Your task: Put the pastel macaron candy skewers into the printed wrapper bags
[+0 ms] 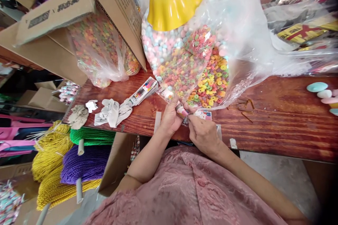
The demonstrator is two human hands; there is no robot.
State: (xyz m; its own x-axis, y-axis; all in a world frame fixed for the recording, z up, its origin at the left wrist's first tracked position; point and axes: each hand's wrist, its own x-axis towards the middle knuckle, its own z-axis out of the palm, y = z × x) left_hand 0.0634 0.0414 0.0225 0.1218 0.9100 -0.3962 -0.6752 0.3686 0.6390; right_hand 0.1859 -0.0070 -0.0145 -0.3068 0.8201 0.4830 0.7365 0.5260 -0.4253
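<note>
Near the table's front edge, my left hand [170, 117] and my right hand [204, 132] meet at a small printed plastic packet [182, 110]. The fingers of both hands are closed on it, my left hand from the left and my right hand at its lower right end. Another printed packet [204, 114] lies partly under my right hand. Just beyond my fingers is a large clear bag of colourful ring-shaped pieces [212, 81]. A stack of printed packets [142, 91] lies to the left.
A yellow wavy-rimmed bowl [174, 3] sits upside down on the bags. An open cardboard box [116, 10] holds a bag of coloured rings [97, 49]. Crumpled white gloves [112, 112] lie on the wooden table [280, 112]. Yellow, green and purple cord bundles [83, 163] are at lower left.
</note>
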